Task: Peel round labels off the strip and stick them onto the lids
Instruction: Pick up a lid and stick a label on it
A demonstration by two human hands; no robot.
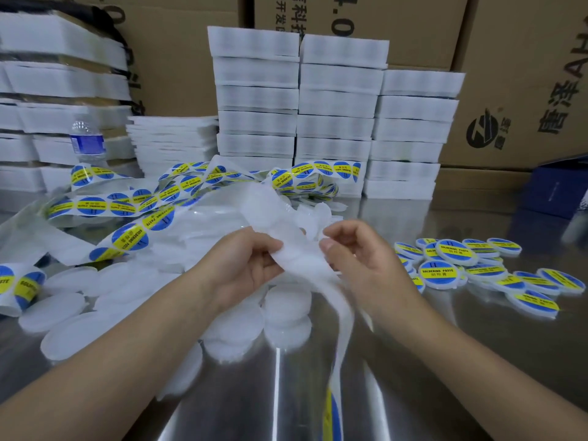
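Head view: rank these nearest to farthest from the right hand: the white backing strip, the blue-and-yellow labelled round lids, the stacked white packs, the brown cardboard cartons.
1. White backing strip, pinched by the fingers of the right hand.
2. Blue-and-yellow labelled round lids, on the table to its right.
3. Stacked white packs, behind, mid-table.
4. Brown cardboard cartons, at the very back.

Round white lids (440, 275), labelled: I read "SOLDERING PASTE" in black on the yellow band, "II" on the blue above it, and Chinese characters below.
Long strip of round blue-and-yellow labels (133, 238): I read the same "SOLDERING PASTE" and "II".
Brown cardboard carton (366, 27), rear: "4.0", upside down.
Second brown carton (509, 90), right: round black logo, black Chinese characters.
Clear water bottle (87, 143): its blue wrap was unreadable to me.
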